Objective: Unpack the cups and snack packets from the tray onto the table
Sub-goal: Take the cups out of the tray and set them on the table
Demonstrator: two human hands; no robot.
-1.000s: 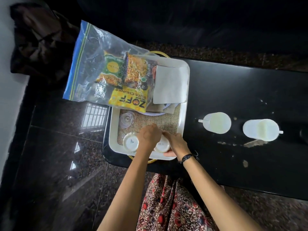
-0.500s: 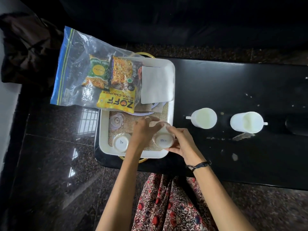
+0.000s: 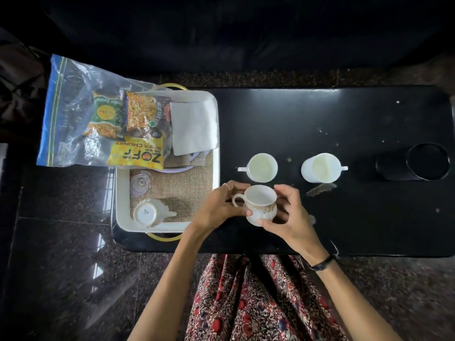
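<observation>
Both hands hold a white teacup with gold trim (image 3: 261,204), mouth up, just right of the white tray (image 3: 216,168) over the black table (image 3: 320,124). My left hand (image 3: 219,207) grips it on the handle side; my right hand (image 3: 286,212) cups its other side and base. Another teacup (image 3: 147,212) stands upside down in the tray's near left corner. An upturned clear glass (image 3: 139,184) sits behind it on the burlap mat (image 3: 182,190). A clear zip bag (image 3: 73,114) of several snack packets (image 3: 138,157) lies over the tray's far end.
Two white mugs (image 3: 263,167) (image 3: 321,167) stand upright on the table right of the tray. A black cup (image 3: 427,164) sits near the right end. A white napkin (image 3: 194,127) lies on the tray's far right part. Dark polished floor surrounds the table.
The teacup has come out of the tray, moved right over the table and turned from bottom-up to mouth-up in both hands.
</observation>
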